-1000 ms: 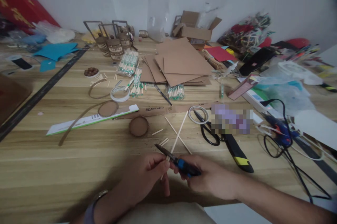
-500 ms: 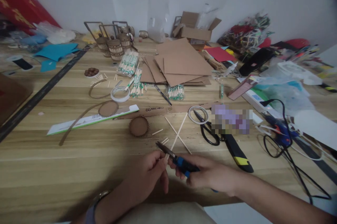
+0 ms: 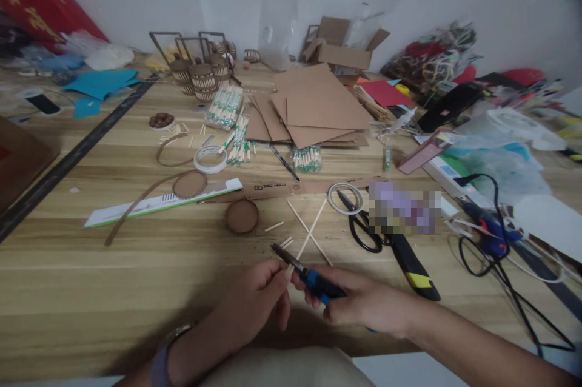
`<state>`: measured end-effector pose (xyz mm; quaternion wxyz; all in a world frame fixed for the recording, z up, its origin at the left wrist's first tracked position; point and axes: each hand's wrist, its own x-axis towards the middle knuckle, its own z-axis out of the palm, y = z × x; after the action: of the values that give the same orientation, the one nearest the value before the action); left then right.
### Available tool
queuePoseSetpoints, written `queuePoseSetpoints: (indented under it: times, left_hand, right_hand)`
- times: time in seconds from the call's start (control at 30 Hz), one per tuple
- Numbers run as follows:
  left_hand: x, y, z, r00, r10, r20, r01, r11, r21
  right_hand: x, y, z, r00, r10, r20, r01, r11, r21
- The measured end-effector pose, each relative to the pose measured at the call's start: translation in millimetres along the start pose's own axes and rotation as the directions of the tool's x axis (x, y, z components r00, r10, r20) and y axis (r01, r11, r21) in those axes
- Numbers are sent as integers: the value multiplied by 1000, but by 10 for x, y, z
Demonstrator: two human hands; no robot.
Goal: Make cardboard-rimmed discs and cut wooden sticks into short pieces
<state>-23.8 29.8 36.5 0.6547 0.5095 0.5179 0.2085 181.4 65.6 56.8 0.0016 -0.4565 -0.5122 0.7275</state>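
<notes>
My left hand [image 3: 254, 299] pinches the near end of a thin wooden stick [image 3: 311, 230] between thumb and fingers. My right hand [image 3: 354, 302] is wrapped round a blue and black cutting tool [image 3: 321, 286], whose dark jaws lie across the stick beside my left fingertips. A second stick [image 3: 297, 216] rests on the wooden table [image 3: 182, 290] and crosses the first one. Short stick pieces [image 3: 274, 226] lie just beyond the jaws. To their left is a round cardboard dish [image 3: 242, 216] with a raised rim.
Black scissors [image 3: 366, 234], a tape roll [image 3: 345, 199] and a black-yellow knife [image 3: 413, 269] lie right of centre. Cardboard sheets [image 3: 322, 102] and bundled sticks [image 3: 225, 106] are farther back. A corded blue tool [image 3: 493, 238] sits at the right.
The view has shifted slightly, so the items on the table appear a little farther right. Both hands keep nearly the same pose, with the tool still across the stick.
</notes>
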Motion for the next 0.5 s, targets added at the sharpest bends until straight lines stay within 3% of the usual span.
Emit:
queuePoseSetpoints:
  times: [0.3, 0.5]
  left_hand:
    - [3, 1, -2, 1000, 13, -8, -13, 1000, -1]
    - [-22, 0, 15, 1000, 5, -14, -5, 1000, 30]
  right_hand:
    - [39, 70, 6, 999, -47, 3, 47, 997, -62]
    - [80, 143, 38, 991, -126, -48, 109, 958, -264]
